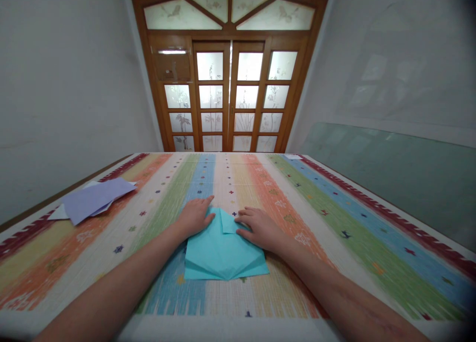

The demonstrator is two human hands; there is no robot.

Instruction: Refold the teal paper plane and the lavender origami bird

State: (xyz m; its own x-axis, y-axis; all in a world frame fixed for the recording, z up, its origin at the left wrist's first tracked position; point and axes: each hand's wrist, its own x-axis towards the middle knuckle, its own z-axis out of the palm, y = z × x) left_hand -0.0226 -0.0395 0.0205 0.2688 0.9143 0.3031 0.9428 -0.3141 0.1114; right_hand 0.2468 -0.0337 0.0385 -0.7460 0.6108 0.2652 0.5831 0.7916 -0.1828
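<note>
A turquoise sheet of paper [223,255], partly folded with a small flap turned down at its far edge, lies on the striped tablecloth [334,218] in front of me. My left hand [195,216] lies flat on the paper's far left corner, fingers pointing away. My right hand [260,228] presses flat on the paper's far right part, fingertips touching the small folded flap. Neither hand grips anything; both rest palm down.
A few lilac and white paper sheets [92,199] lie at the table's left edge. A pane of glass [401,168] leans along the right wall. A wooden door with frosted panes [230,99] stands beyond the table's far end.
</note>
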